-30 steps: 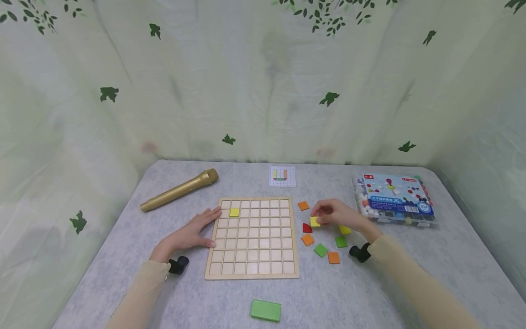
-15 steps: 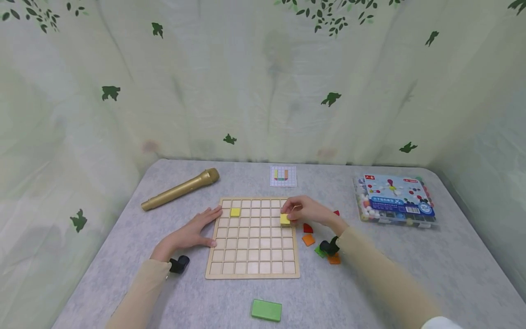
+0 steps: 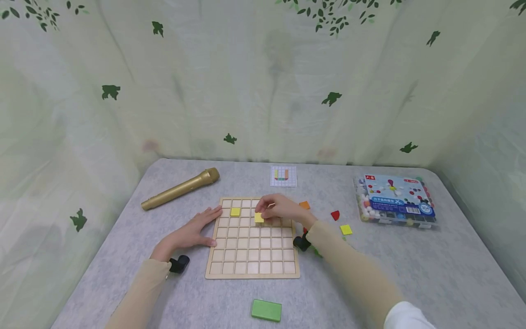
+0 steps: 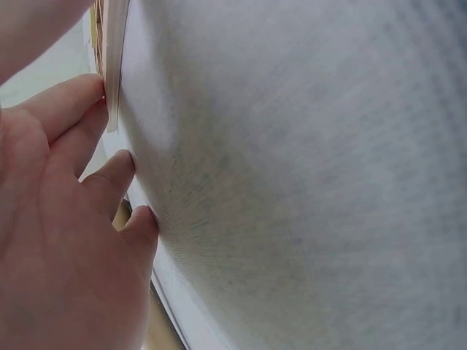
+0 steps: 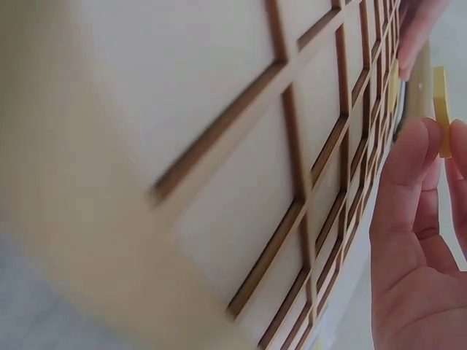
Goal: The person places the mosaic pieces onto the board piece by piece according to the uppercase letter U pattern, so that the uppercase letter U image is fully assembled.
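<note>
- The right hand [image 3: 283,208] pinches a thin yellow square tile [image 3: 259,218] between thumb and fingertips. The tile is above the far part of the pale wooden grid board [image 3: 252,276], apart from its surface.
- The left hand [image 3: 191,233] is spread and holds nothing; its thumb and fingers rest at the left edge of the board. I judge this a good support: light pressure there should prevent sliding.
- A second yellow square tile [image 3: 235,212] lies in a cell near the far left corner. The pinched tile is to the right of it; over exactly which cell, I cannot tell.
- For a clean placing, the tile should go down flat, with its sides parallel to the raised wooden dividers [image 5: 220,131]. If it is tilted, one corner could catch.
- The fingers take the tile near one edge, so the free edge could enter first, and one fingertip could press the rest.
- Before releasing, it is wise to compare with the small white paper card [image 3: 283,183], which shows a coloured U on a grid.
- The beige sleeve [image 3: 349,260] passes over loose coloured tiles; better to lift the forearm a little.
</note>
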Motion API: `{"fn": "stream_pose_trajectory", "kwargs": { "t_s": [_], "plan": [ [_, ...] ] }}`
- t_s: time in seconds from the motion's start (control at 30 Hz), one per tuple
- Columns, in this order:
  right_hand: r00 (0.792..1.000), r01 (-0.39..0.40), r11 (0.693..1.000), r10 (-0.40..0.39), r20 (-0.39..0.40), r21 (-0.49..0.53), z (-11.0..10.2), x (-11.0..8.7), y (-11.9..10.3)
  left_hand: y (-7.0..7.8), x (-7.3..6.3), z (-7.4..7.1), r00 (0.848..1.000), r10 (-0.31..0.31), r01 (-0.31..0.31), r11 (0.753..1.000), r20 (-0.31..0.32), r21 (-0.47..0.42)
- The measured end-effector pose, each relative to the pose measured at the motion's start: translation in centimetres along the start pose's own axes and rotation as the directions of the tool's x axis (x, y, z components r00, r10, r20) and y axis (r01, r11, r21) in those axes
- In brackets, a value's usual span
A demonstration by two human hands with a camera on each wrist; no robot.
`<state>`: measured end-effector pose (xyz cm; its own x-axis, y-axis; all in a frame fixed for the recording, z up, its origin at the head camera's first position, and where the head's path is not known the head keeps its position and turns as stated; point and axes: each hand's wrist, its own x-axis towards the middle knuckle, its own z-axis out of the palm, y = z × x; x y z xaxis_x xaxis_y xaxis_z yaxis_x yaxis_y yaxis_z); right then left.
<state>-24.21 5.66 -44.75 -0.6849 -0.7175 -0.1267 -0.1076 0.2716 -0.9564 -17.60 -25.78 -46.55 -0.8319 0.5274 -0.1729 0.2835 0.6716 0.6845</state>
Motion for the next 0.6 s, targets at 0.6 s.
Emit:
{"fn": "stream_pose_trajectory", "kwargs": {
  "t_s": [0.6],
  "plan": [
    [0.998, -0.05, 0.982, 0.045, -0.032, -0.182, 4.6, 5.5, -1.6, 0.0, 0.0, 0.0, 1.0, 0.004, -0.004, 1.0, 0.002, 0.008]
  ]
}}
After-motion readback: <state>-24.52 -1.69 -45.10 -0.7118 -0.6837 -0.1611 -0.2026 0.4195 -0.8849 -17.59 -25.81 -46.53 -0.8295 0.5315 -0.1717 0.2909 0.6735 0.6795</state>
